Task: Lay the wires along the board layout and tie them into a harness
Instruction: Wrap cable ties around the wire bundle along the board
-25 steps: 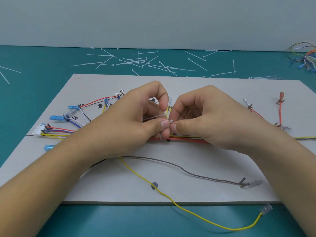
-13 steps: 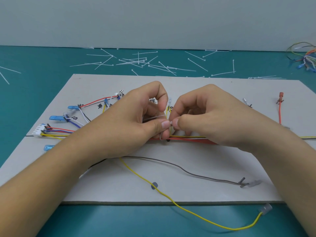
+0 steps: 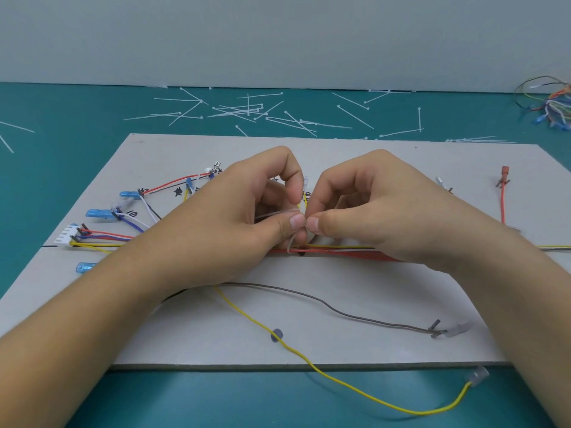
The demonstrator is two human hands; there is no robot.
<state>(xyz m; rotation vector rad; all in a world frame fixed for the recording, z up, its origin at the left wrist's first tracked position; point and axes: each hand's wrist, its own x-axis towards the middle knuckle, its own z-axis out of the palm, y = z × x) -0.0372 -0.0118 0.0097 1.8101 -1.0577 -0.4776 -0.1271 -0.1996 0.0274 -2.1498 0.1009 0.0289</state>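
A cable tie (image 3: 289,244) is pinched by both grips at the middle of the board (image 3: 185,335). The left grip (image 3: 247,217) is closed on the tie's tail, which is seen running toward 9 o'clock under its curled fingers. The right grip (image 3: 370,217) is closed on the tie just where the two thumbs meet tip to tip. From the thumbs the tie's loop is dropped toward 6 o'clock and passed round the wire bundle (image 3: 340,249), which lies directly below both grips and runs from 9 to 3 o'clock across the board, partly hidden under the right grip.

At 9 o'clock the bundle's branches are fanned out to a white connector (image 3: 66,237) and blue terminals (image 3: 99,214). A grey wire (image 3: 355,316) and a yellow wire (image 3: 340,381) are trailed loose toward 5 o'clock, the yellow one past the board's near edge onto the counter (image 3: 61,118). Loose cable ties (image 3: 247,111) are scattered on the counter at 12 o'clock, and spare wires (image 3: 553,109) are heaped at 2 o'clock.
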